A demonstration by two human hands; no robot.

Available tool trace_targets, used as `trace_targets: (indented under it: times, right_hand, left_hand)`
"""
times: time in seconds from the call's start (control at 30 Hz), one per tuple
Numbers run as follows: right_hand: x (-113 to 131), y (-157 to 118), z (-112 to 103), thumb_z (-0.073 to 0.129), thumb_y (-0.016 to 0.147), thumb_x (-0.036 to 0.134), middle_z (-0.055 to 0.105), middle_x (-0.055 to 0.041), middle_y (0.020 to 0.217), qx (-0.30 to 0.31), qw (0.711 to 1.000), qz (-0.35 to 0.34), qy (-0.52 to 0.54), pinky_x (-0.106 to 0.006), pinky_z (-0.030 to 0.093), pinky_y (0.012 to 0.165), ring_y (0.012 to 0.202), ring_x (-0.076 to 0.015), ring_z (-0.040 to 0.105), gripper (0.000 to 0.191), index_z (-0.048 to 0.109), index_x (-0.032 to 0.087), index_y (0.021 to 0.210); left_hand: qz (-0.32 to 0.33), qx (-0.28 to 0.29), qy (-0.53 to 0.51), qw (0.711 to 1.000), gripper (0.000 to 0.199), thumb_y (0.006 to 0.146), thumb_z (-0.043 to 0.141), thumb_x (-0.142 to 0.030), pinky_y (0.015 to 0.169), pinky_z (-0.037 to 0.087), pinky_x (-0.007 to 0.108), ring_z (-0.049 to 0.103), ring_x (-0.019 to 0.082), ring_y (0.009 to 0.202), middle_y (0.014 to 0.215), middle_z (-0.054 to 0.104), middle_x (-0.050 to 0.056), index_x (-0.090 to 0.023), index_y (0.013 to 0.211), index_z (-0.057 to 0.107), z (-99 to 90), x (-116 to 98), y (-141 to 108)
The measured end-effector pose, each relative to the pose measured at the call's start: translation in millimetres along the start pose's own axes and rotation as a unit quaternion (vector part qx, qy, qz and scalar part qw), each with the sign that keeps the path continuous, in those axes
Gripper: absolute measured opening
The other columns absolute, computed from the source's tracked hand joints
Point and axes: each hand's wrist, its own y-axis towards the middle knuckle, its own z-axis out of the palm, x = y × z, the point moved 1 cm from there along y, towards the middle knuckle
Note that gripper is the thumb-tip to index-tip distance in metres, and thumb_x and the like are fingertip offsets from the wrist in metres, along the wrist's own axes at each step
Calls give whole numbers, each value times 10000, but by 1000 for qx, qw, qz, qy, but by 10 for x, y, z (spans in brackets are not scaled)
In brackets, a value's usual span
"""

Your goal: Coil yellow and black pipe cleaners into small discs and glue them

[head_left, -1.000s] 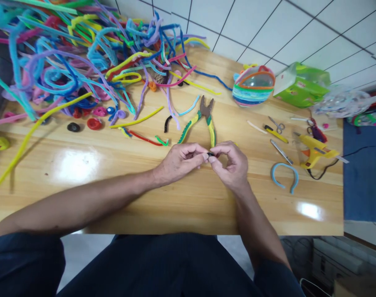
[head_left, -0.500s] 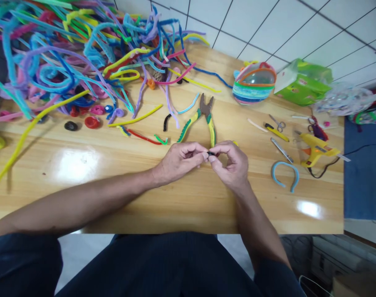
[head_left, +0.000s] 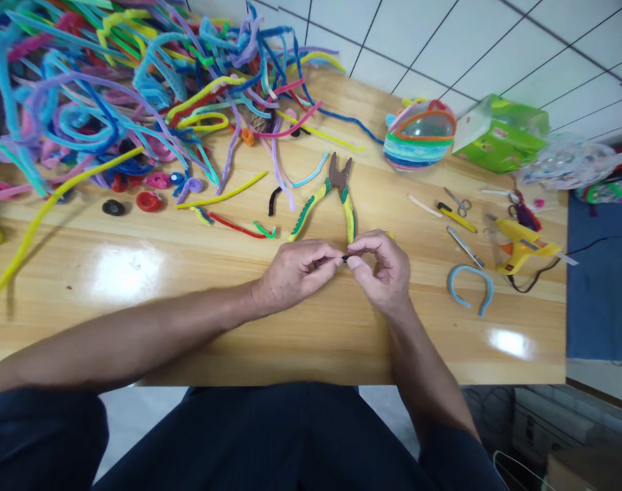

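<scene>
Fingertip to fingertip, my left hand (head_left: 303, 271) and my right hand (head_left: 382, 269) pinch a short black pipe cleaner piece (head_left: 346, 258) between them. Most of it is hidden by the fingers. Just beyond my hands lie pliers (head_left: 339, 179) with green and yellow handles, jaws apart and pointing away. Another short black pipe cleaner (head_left: 273, 202) rests left of the pliers. Nearby are a red pipe cleaner (head_left: 237, 226) with a green bent end (head_left: 264, 230) and a yellow pipe cleaner (head_left: 224, 194).
A tangled pile of colourful pipe cleaners (head_left: 111, 102) fills the back left. At the back stand a striped rainbow basket-like piece (head_left: 418, 146) and a green package (head_left: 500, 140). On the right lie scissors (head_left: 462, 202), a yellow cutter (head_left: 457, 217), a glue gun (head_left: 523, 242) and a curved blue pipe cleaner (head_left: 469, 269).
Both hands stay together, and the black piece has turned slightly and sits a little lower between the fingertips. The view has shifted slightly. Nothing on the table has visibly moved.
</scene>
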Motion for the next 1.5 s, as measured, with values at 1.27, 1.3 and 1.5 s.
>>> trace_targets:
  times: [1.27,1.3,1.5]
  right_hand:
    - [-2,1,-1,626,1016,281,741,-8,881,12,1000,4,-6,-361,579,730,790,-186,696,80,696,265,980]
    - [-7,-8,-10,614,1026,305,749,-16,907,7,1000,11,-3,-369,585,740,809,-193,703,97,701,266,1008]
    - [-1,-13,-23,658,989,254,748,-12,919,-5,999,-28,-20,-374,590,727,790,-190,696,135,708,282,1112]
  left_hand:
    - [-10,-6,3,1000,140,985,665,-184,636,516,229,667,115,653,777,792,31,-166,898,774,11,15,-2]
    - [-18,-5,-2,1000,147,987,665,-198,631,514,230,663,116,649,771,789,31,-167,892,772,10,12,-1]
    - [-127,3,-119,985,158,970,698,-279,624,545,221,665,112,625,721,766,25,-160,889,764,-3,14,42]
